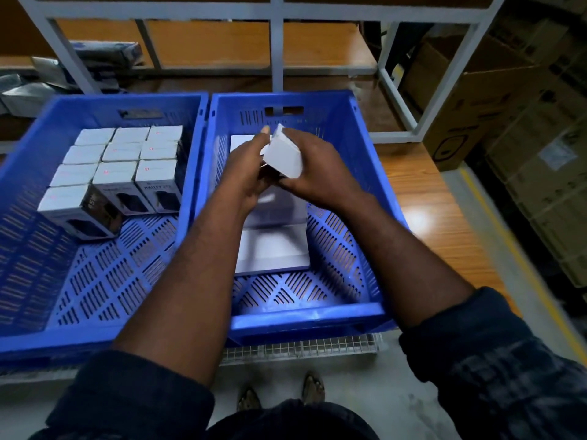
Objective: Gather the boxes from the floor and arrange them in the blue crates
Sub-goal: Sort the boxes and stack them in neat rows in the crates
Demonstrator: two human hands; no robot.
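Sleeves (133, 398) nearest. Gripping one white box (284, 157), tilted, between left hand (251, 166) and right hand (314, 176), over the crate (305, 315). Beneath the hands, flat boxes (273, 252). Best to level it, lower it beside those, release only once seated.

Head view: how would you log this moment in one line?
left hand and right hand: hold white box | over right crate | left crate: boxes in rows

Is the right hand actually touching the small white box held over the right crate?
Touching. The head view shows the right hand gripping the white box, with no gap at the box's lower edge.
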